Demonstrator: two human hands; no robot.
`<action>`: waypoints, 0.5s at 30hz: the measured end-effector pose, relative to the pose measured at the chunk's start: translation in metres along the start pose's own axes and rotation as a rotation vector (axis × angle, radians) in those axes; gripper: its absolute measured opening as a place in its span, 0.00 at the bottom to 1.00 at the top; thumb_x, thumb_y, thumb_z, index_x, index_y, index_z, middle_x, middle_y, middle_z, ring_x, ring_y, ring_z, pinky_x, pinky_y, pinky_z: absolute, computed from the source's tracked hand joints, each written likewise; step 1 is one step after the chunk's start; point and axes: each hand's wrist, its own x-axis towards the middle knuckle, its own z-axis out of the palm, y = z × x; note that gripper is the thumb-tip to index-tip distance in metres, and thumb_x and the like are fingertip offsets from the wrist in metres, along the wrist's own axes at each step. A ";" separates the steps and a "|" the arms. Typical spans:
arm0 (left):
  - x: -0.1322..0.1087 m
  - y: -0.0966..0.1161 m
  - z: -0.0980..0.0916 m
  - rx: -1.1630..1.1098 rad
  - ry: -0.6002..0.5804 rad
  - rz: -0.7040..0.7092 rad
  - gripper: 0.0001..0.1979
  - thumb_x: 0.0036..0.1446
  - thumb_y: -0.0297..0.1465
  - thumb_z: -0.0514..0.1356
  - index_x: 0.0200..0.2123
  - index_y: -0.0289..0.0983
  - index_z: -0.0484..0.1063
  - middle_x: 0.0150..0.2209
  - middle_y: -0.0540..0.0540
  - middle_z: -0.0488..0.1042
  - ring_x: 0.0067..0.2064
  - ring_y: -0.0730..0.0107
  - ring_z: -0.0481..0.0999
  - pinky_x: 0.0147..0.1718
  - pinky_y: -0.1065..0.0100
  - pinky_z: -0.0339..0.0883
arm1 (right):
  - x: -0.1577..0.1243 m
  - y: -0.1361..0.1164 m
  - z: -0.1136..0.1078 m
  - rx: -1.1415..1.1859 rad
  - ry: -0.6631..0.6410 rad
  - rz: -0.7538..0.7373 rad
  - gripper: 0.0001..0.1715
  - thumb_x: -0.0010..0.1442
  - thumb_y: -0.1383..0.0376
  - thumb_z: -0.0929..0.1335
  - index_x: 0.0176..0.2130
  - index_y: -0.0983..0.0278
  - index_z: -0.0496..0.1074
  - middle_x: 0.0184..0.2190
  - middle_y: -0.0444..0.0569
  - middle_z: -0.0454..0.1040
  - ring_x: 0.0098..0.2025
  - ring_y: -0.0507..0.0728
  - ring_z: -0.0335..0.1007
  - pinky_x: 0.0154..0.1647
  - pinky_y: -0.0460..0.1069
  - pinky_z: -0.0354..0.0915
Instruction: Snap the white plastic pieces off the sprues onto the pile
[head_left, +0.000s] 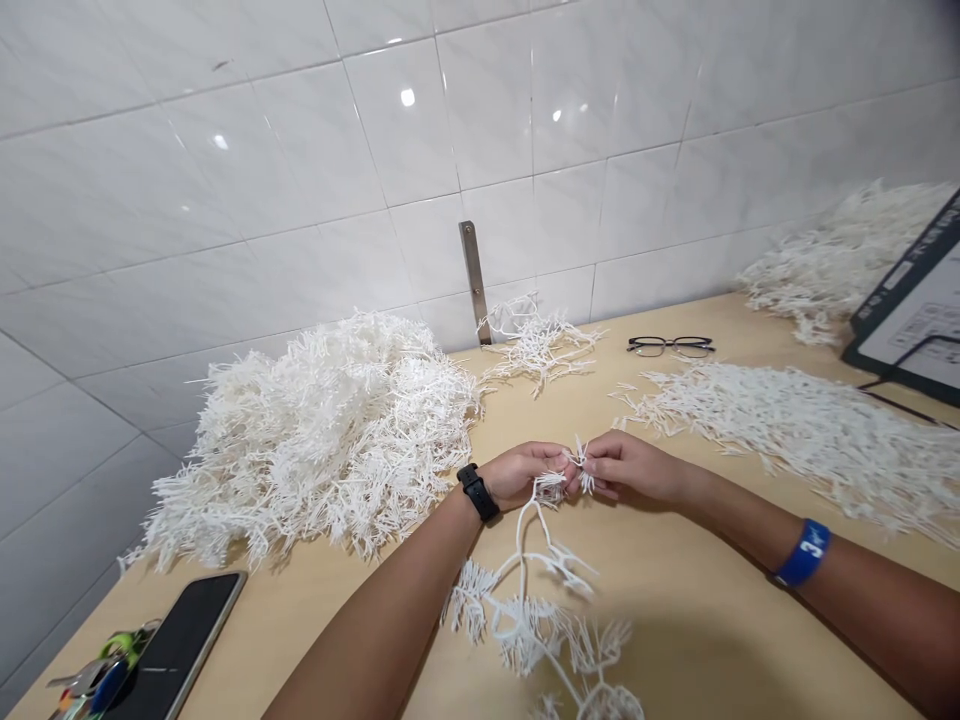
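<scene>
My left hand (525, 472) and my right hand (634, 466) meet over the middle of the wooden table (675, 620). Both are closed in a pinch on the top of a white plastic branch (540, 590) with feathery tips, which trails down toward me. A black watch sits on my left wrist and a blue band on my right. A big heap of the same white branches (322, 430) lies to the left. A flatter spread of white sprigs (810, 430) lies to the right.
Black glasses (670, 346) rest near the tiled wall. A phone (180, 645) and keys (97, 680) lie at the front left corner. A dark-framed board (915, 310) leans at the right, with another white pile (840, 250) behind it. A small loose clump (536, 345) lies by a metal bracket (474, 280).
</scene>
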 end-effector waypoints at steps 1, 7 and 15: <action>0.000 -0.001 0.000 -0.008 0.038 0.007 0.20 0.46 0.43 0.68 0.25 0.31 0.68 0.25 0.45 0.70 0.26 0.74 0.68 0.27 0.69 0.56 | 0.000 -0.001 0.000 -0.094 0.054 -0.024 0.23 0.59 0.53 0.67 0.24 0.68 0.70 0.16 0.43 0.64 0.19 0.49 0.56 0.23 0.47 0.52; 0.003 -0.002 0.006 -0.100 0.153 0.049 0.19 0.48 0.41 0.65 0.21 0.33 0.63 0.21 0.48 0.66 0.25 0.73 0.68 0.29 0.68 0.58 | 0.003 -0.005 0.003 -0.193 0.109 -0.076 0.25 0.61 0.53 0.65 0.21 0.67 0.70 0.20 0.49 0.72 0.27 0.54 0.67 0.31 0.48 0.60; 0.002 0.003 0.020 0.076 0.227 0.040 0.24 0.46 0.46 0.65 0.19 0.34 0.61 0.18 0.54 0.59 0.21 0.80 0.56 0.23 0.71 0.48 | 0.000 -0.011 0.009 -0.193 0.001 -0.010 0.26 0.62 0.51 0.63 0.23 0.67 0.69 0.15 0.44 0.64 0.19 0.49 0.56 0.24 0.47 0.54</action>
